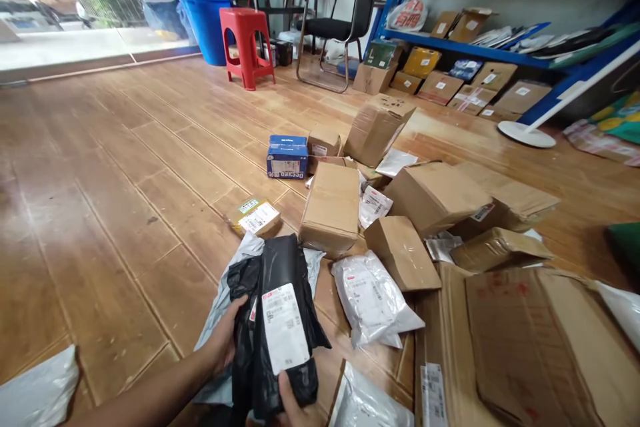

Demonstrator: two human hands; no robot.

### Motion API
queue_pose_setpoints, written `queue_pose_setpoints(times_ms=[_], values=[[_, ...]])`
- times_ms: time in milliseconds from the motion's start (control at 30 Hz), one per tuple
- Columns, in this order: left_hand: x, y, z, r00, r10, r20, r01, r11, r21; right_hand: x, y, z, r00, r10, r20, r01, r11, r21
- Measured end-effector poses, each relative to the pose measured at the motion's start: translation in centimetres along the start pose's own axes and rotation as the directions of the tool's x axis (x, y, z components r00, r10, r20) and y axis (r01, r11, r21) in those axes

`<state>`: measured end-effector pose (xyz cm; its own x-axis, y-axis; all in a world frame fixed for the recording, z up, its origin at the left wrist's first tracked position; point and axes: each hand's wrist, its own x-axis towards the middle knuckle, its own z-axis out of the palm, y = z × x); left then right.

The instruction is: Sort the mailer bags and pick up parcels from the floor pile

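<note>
I hold the black bag (280, 320) label-up over the floor (100, 213): left hand (225, 343) wraps its side, right hand (295, 407) pinches its bottom edge. I judge it the label-check step; next it needs a spot. Beyond lie boxes (333, 207).

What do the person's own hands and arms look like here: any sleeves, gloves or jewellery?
Both are bare. The left hand has no glove or ring, and its forearm shows no sleeve, watch or band. Of the right hand only ungloved fingers show at the bottom edge; its arm is out of view.
</note>
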<state>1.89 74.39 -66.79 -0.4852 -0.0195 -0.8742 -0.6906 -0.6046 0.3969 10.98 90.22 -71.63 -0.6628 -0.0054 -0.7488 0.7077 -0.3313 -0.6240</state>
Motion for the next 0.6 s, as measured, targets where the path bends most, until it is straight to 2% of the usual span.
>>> queue_pose_setpoints(times_ms=[67,133,200,233,267,333,367,400,433,500,533,600], values=[[0.4,0.0,0.1,0.995,0.094,0.044,-0.096,0.995,0.041,0.9,1.0,1.5,0.993,0.046,0.108,-0.047,0.999,0.011],[0.8,0.0,0.3,0.975,0.213,0.057,-0.219,0.961,0.17,1.6,1.2,2.0,0.968,0.127,0.214,-0.118,0.991,-0.058],[1.0,-0.1,0.5,0.963,0.258,0.077,-0.269,0.924,0.273,2.2,0.2,1.1,0.926,0.226,0.302,-0.154,0.958,-0.243],[1.1,0.0,0.6,0.966,0.242,0.086,-0.257,0.918,0.301,2.5,-0.9,0.1,0.922,0.239,0.304,-0.125,0.928,-0.351],[1.1,0.0,0.6,0.972,0.221,0.084,-0.237,0.919,0.317,2.9,-2.4,-1.2,0.94,0.205,0.271,-0.066,0.893,-0.446],[1.2,0.1,0.4,0.964,0.255,0.075,-0.265,0.895,0.358,3.9,-6.4,-4.5,0.995,-0.022,0.096,0.074,0.811,-0.58],[1.3,0.1,0.2,0.946,0.314,0.077,-0.318,0.86,0.398,4.6,-8.6,-6.3,0.977,-0.204,-0.067,0.124,0.789,-0.602],[1.5,0.1,-0.1,0.919,0.384,0.093,-0.383,0.806,0.451,5.3,-10.8,-7.9,0.876,-0.391,-0.282,0.157,0.784,-0.601],[1.7,0.0,-0.4,0.881,0.456,0.123,-0.45,0.733,0.51,6.1,-12.7,-9.3,0.738,-0.466,-0.488,0.12,0.802,-0.585],[2.4,-0.3,-0.9,0.819,0.541,0.189,-0.528,0.584,0.617,7.6,-15.4,-11.3,0.621,-0.464,-0.631,0.026,0.817,-0.576],[2.7,-0.5,-1.1,0.801,0.564,0.202,-0.54,0.535,0.65,8.4,-16.1,-11.8,0.609,-0.455,-0.65,-0.001,0.819,-0.574],[3.2,-0.7,-1.3,0.776,0.612,0.149,-0.533,0.511,0.675,9.4,-16.3,-12.0,0.655,-0.453,-0.605,0.019,0.811,-0.585]])
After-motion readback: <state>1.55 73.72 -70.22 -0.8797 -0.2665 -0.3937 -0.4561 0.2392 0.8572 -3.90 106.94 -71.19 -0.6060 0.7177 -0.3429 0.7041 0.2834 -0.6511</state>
